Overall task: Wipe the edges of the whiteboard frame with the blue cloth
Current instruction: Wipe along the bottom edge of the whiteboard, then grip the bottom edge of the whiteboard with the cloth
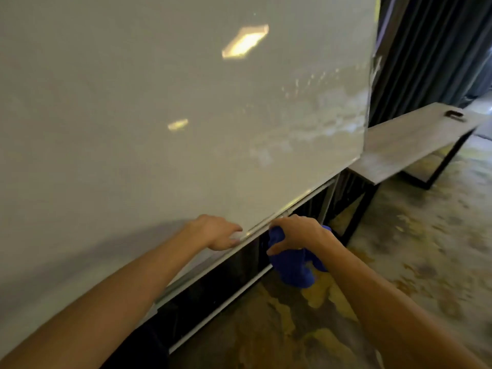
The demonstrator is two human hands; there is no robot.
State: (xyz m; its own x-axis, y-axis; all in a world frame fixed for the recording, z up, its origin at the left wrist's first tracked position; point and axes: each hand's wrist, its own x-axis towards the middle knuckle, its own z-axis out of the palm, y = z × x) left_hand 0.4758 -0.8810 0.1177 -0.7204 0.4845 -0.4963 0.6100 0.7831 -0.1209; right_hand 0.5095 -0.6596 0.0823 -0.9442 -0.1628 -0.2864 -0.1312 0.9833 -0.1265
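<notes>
The floor (pixel 415 235) is pale with yellow and brown patches all over. A long grey table (pixel 404 141) stands on the right on thin black legs. A small dark thing (pixel 455 115) lies on its far end. Behind the table hangs a dark curtain (pixel 415 49) with long folds.

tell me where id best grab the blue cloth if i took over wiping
Probably the bunched top of the blue cloth, from the open room side, where the right hand pinches it beside the whiteboard's bottom frame edge. The rest hangs limp below.
</notes>
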